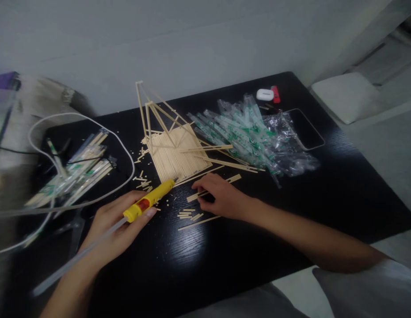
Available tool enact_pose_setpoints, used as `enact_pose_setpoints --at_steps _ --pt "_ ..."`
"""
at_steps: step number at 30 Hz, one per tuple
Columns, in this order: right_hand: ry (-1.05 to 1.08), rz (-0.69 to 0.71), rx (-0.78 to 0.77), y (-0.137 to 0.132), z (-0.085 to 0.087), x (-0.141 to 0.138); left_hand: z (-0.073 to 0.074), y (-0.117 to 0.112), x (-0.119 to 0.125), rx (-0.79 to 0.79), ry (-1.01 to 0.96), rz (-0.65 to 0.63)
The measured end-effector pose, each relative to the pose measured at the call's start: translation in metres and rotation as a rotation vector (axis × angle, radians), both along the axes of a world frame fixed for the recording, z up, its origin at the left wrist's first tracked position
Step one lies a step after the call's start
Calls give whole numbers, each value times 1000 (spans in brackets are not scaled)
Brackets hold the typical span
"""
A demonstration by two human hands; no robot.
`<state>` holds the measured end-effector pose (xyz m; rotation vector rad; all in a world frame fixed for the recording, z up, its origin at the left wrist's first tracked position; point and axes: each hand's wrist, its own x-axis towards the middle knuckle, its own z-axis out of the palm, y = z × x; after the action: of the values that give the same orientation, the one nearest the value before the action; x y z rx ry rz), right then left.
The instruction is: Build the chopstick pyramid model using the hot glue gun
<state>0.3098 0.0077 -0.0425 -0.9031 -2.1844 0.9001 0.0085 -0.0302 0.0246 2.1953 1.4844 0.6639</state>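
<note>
My left hand (117, 227) is wrapped round a yellow glue pen (149, 201) with a clear glue stick (76, 258) trailing from its back; its tip points toward a flat panel of wooden sticks (179, 152). A thin stick frame (152, 110) rises from that panel. My right hand (222, 198) rests palm down on the black table (325, 198), fingers curled over a short wooden stick (192, 197). Several short stick pieces (188, 215) lie just left of it.
A heap of plastic chopstick wrappers (252, 137) lies right of the panel. Wrapped chopsticks (76, 172) and a white cable (122, 150) lie at the left. A white earbud case (264, 94) and a red item (275, 93) sit at the far edge, a phone (310, 132) near them.
</note>
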Motion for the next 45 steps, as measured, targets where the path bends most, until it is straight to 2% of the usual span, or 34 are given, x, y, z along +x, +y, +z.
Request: enact_pose_setpoints --at_steps 3,7,12,23,32,45 --pt "-1 -8 2 0 -1 0 -2 -2 0 -7 -6 -38" --pt "11 -1 22 0 -2 0 -4 -2 1 -67 13 -158" --pt "20 1 24 0 -3 0 -5 -3 3 -125 26 -209" --pt "43 0 28 0 -2 -1 -6 0 6 -135 38 -208" --pt "28 3 22 1 -3 -1 -1 0 8 -228 55 -194" --pt "33 2 -15 1 -2 -1 -3 1 14 -178 73 -221"
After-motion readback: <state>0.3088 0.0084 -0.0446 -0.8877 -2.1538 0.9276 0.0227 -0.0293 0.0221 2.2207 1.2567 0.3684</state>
